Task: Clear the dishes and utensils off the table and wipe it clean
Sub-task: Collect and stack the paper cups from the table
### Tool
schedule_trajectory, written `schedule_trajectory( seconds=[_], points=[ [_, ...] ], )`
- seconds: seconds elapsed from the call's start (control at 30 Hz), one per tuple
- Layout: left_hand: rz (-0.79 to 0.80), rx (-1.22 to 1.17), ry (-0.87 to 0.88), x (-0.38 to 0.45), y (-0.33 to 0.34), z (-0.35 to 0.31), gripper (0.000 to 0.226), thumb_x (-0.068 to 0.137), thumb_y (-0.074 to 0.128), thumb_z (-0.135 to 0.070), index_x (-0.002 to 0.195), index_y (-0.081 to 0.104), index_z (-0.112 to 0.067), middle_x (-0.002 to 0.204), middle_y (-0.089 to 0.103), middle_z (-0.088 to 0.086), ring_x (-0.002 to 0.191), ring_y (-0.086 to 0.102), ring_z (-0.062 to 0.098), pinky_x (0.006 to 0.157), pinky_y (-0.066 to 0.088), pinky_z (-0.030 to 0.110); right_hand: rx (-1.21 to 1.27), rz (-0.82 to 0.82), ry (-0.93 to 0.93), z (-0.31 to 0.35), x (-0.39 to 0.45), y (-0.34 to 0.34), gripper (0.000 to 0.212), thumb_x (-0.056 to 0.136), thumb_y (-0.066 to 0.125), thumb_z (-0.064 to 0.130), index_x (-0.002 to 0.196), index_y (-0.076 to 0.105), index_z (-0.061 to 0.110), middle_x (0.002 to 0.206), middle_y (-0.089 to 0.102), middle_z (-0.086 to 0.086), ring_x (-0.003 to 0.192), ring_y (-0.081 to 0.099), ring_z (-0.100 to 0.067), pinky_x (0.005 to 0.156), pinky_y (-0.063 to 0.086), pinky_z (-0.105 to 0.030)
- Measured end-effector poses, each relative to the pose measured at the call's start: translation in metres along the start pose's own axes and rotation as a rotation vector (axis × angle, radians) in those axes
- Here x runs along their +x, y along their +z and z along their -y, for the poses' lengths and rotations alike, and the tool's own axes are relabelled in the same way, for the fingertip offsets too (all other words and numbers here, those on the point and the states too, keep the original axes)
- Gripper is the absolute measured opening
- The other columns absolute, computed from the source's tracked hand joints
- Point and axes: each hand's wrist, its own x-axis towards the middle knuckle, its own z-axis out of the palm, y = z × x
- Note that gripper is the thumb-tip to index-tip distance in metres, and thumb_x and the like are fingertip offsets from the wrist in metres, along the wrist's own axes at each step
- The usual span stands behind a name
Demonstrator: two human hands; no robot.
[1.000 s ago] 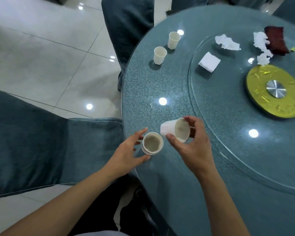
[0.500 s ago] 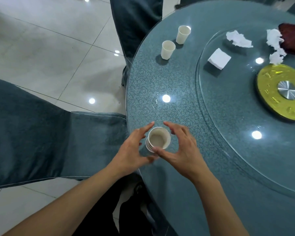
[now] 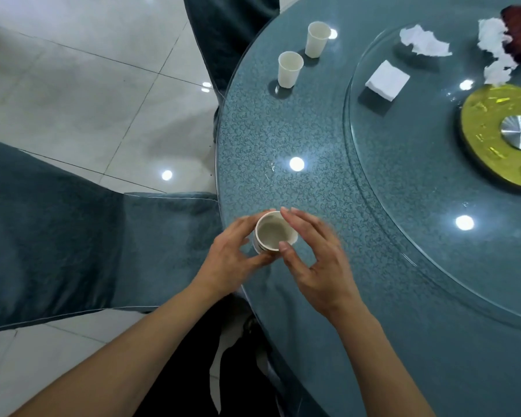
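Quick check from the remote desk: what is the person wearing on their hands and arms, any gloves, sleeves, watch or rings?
Nothing shows on either arm. The left hand and right hand are bare, with no gloves, and I see no rings. Both forearms are uncovered right down to the bottom of the frame, with no sleeve edge, watch or wristband in view. The right hand's fingers are slightly blurred, so a thin ring could be missed.

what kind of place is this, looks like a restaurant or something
Probably a restaurant or banquet room after a meal. A big round table carries a glass turntable on a gold hub, fabric-covered chairs stand round it on a tiled floor, and paper cups and crumpled napkins are left on it.
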Motion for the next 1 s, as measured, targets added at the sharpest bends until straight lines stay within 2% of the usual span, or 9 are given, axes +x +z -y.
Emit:
schedule_trajectory(
  seconds=[0.1,0.2,0.3,0.43,0.6,0.8,1.0],
  points=[
    [0.010,-0.014,-0.014,0.000,0.001,0.002,0.069,0.081,0.082,-0.038,0.144,0.052,-0.038,0.143,0.056,-0.017,0.133,0.054,0.014,0.103,0.052,0.050,-0.062,0.012,0.015,-0.004,-0.002,0.008,0.052,0.096,0.065,0.032,0.145,0.050,0.028,0.147,0.049,0.012,0.135,0.045,-0.006,0.110,0.039,-0.041],
    [0.024,0.002,-0.025,-0.003,0.005,0.006,0.079,0.081,0.084,-0.037,0.149,0.044,-0.037,0.149,0.050,-0.021,0.136,0.051,0.010,0.106,0.050,0.045,-0.090,0.028,0.028,-0.005,-0.002,0.006,0.054,0.096,0.065,0.036,0.146,0.049,0.027,0.147,0.049,0.014,0.135,0.045,-0.006,0.110,0.038,-0.042],
    [0.016,0.006,-0.085,-0.006,0.012,0.019,0.092,0.072,0.091,-0.032,0.149,0.040,-0.034,0.141,0.057,-0.015,0.128,0.058,0.007,0.105,0.050,0.039,-0.070,0.042,0.070,-0.004,-0.003,0.003,0.057,0.095,0.064,0.041,0.147,0.045,0.030,0.145,0.050,0.016,0.133,0.046,-0.006,0.111,0.038,-0.044],
    [-0.045,-0.026,-0.098,-0.005,0.030,0.037,0.073,0.073,0.089,-0.018,0.134,0.050,-0.029,0.123,0.067,-0.007,0.115,0.066,0.016,0.099,0.052,0.049,0.011,0.009,0.148,-0.008,-0.013,0.002,0.061,0.093,0.059,0.050,0.148,0.039,0.036,0.140,0.049,0.020,0.127,0.049,-0.004,0.108,0.042,-0.045],
    [-0.124,-0.050,-0.098,-0.005,0.033,0.039,0.066,0.073,0.088,-0.014,0.131,0.056,-0.023,0.120,0.069,-0.007,0.112,0.066,0.015,0.099,0.054,0.043,0.044,-0.026,0.210,-0.019,-0.030,0.000,0.059,0.093,0.063,0.045,0.147,0.039,0.040,0.134,0.050,0.018,0.122,0.052,-0.008,0.103,0.047,-0.041],
    [-0.188,-0.097,-0.167,-0.041,-0.006,0.030,0.066,0.070,0.092,-0.014,0.124,0.059,-0.030,0.113,0.072,-0.012,0.105,0.069,0.008,0.093,0.057,0.030,0.042,-0.037,0.236,-0.006,-0.036,0.010,0.059,0.090,0.063,0.044,0.145,0.040,0.041,0.130,0.050,0.015,0.117,0.053,-0.002,0.100,0.048,-0.037],
    [-0.304,-0.108,-0.189,-0.093,-0.082,0.003,0.071,0.065,0.096,-0.018,0.126,0.060,-0.023,0.115,0.072,-0.010,0.107,0.067,0.004,0.091,0.055,0.022,0.026,0.024,0.199,0.037,-0.027,0.049,0.059,0.091,0.066,0.039,0.145,0.043,0.036,0.128,0.053,0.010,0.111,0.056,-0.003,0.099,0.049,-0.039]
  ],
)
